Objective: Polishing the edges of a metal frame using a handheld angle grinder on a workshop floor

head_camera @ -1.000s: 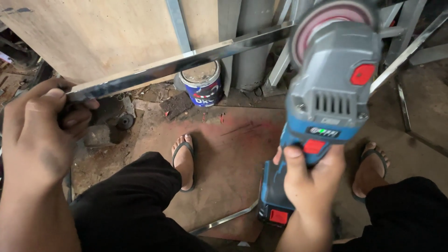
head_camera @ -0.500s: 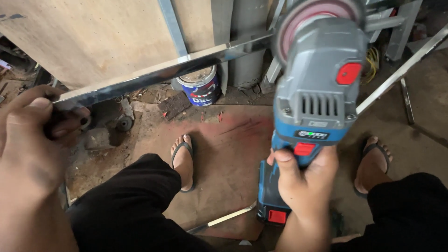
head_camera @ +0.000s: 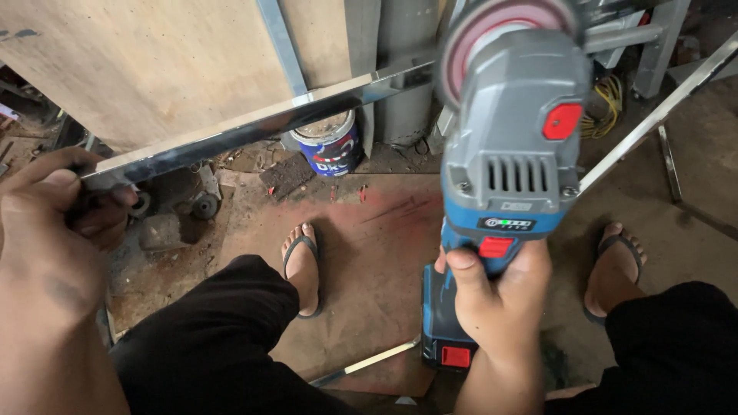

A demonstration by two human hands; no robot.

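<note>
Polished steel bar is being gripped at its near end by the left hand; the right hand is clasping a cordless angle grinder, its disc just above, touching the bar's far end.

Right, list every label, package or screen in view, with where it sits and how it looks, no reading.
Paint can: on the floor below the metal bar, round, blue wrapper with white and red print.
Grinder label: small dark strip with a green mark on the cordless grinder, above the right hand.
No screens.
</note>
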